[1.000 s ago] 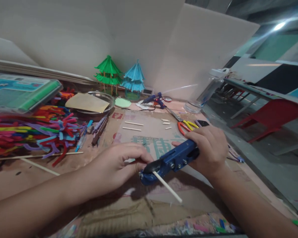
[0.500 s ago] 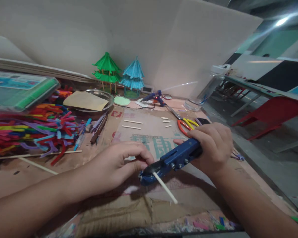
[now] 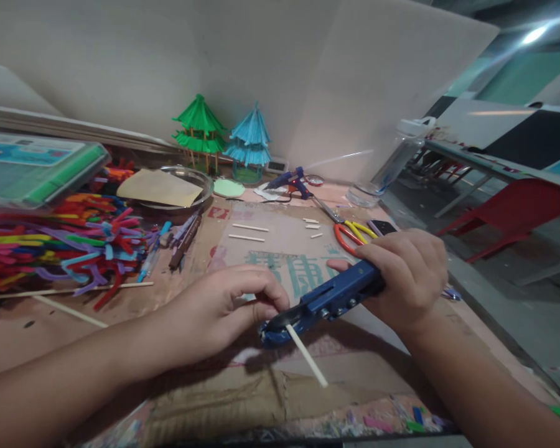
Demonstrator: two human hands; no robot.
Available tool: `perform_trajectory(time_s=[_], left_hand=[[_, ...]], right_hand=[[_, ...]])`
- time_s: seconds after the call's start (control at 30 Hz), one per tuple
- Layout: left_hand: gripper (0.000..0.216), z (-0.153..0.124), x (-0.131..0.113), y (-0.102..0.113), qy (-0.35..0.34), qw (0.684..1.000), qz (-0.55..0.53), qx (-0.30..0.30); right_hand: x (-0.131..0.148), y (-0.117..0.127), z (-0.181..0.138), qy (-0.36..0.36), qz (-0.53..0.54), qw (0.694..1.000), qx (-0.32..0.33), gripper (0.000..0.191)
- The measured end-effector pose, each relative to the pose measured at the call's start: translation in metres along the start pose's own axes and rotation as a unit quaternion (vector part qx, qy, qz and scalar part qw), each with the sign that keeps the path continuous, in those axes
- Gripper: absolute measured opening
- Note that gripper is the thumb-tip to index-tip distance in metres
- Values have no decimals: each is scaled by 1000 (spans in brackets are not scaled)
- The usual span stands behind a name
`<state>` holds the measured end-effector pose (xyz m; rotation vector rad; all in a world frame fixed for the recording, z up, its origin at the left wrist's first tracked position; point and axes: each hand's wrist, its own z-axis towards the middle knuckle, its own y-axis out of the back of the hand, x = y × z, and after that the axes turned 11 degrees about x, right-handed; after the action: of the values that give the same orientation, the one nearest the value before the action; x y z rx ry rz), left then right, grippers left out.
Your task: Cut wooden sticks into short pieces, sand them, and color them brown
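Closed around the handles of a blue hand cutter (image 3: 338,289), my right hand (image 3: 408,274) holds it tilted above the cardboard. A thin pale wooden stick (image 3: 308,358) passes through the cutter's jaws and sticks out toward me. My left hand (image 3: 242,305) pinches at the far side of the jaws, where the stick's other end is hidden by the fingers. Beyond the hands, two longer stick pieces (image 3: 247,238) and several short stick pieces (image 3: 312,226) lie on the cardboard mat (image 3: 280,211).
Colourful pipe cleaners (image 3: 65,242) and a plastic case (image 3: 42,171) crowd the left. Green (image 3: 200,127) and blue (image 3: 251,137) little pavilions stand at the back near a glue gun (image 3: 292,182). Red-and-yellow-handled scissors (image 3: 348,233) lie beyond my right hand, before a clear jar (image 3: 378,180).
The stick's near end has swung slightly left and down, and my right hand has moved slightly right. Both hands keep their grips.
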<state>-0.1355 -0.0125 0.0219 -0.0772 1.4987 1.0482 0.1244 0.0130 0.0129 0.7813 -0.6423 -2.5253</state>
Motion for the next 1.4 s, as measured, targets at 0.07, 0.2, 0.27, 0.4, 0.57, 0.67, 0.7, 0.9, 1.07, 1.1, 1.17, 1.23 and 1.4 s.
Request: perform_trajectory(time_s=[0.07,0.2,0.27,0.4,0.57,0.67,0.7,0.9,1.07,1.1,1.17,1.23,1.4], left_hand=[[16,0,1,0,-4,1000,-2,-3],[17,-1,0,0,-7,1000,-1,1],[17,0,-1,0,-9,1000,0,4],[16,1,-2,0,-2,1000,-4,6],[15,1,-2,0,2,1000,-10,6],[15,1,-2,0,2,1000,-5,5],[15,1,-2,0,3,1000,-5,6],[14,1,-1,0,8,1000,-9,13],[15,1,-1,-1,10,1000,-5,20],[16,1,-1,-2,12,1000,-4,23],[16,1,-2,-2,13,999,-6,33],[16,1,-3,-2,13,999,-7,41],[16,0,-5,-3,17,999,-10,47]], right_hand=[[0,1,0,-2,-3,1000,2,16],[0,2,0,-5,-3,1000,9,14],[0,2,-1,-3,0,1000,11,15],[0,1,-2,0,-2,1000,5,19],[-1,1,-1,4,-11,1000,-1,17],[-2,1,-1,8,-14,1000,-8,19],[-2,0,-1,8,-15,1000,-10,19],[-3,1,0,14,-16,1000,-9,19],[-6,6,1,43,-21,999,20,17],[-7,7,0,46,-17,998,28,18],[-7,9,0,46,-8,998,40,18],[-7,10,-1,44,-1,998,41,18],[-7,10,-2,42,14,998,42,17]])
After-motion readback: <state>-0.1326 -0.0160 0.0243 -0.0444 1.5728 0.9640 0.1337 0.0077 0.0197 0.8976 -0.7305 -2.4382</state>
